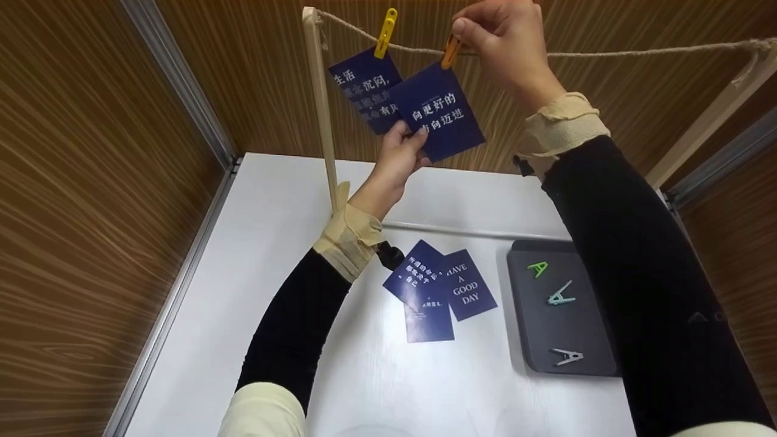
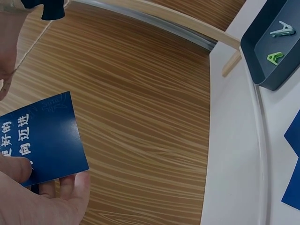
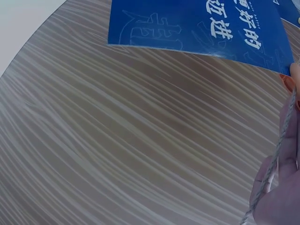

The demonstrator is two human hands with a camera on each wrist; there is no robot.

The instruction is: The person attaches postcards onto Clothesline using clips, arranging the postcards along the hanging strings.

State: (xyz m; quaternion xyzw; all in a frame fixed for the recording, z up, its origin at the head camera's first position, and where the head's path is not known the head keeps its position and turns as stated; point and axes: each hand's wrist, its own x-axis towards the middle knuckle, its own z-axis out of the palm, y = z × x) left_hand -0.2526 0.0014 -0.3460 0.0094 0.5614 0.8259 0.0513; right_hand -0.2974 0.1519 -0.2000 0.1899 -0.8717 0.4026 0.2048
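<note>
At the rope, my right hand pinches an orange clothespin at the top edge of a dark blue card with white Chinese lettering. My left hand holds that card by its lower left edge, thumb in front and fingers behind, as the left wrist view shows. Just left of it a second blue card hangs from the rope by a yellow clothespin, partly covered by the first. In the right wrist view the orange clothespin is mostly hidden by the fingers.
A wooden frame post carries the rope at the left. Several blue cards lie overlapping on the white table. A dark grey tray holds a green clothespin, a teal one and a grey one, beneath my right arm.
</note>
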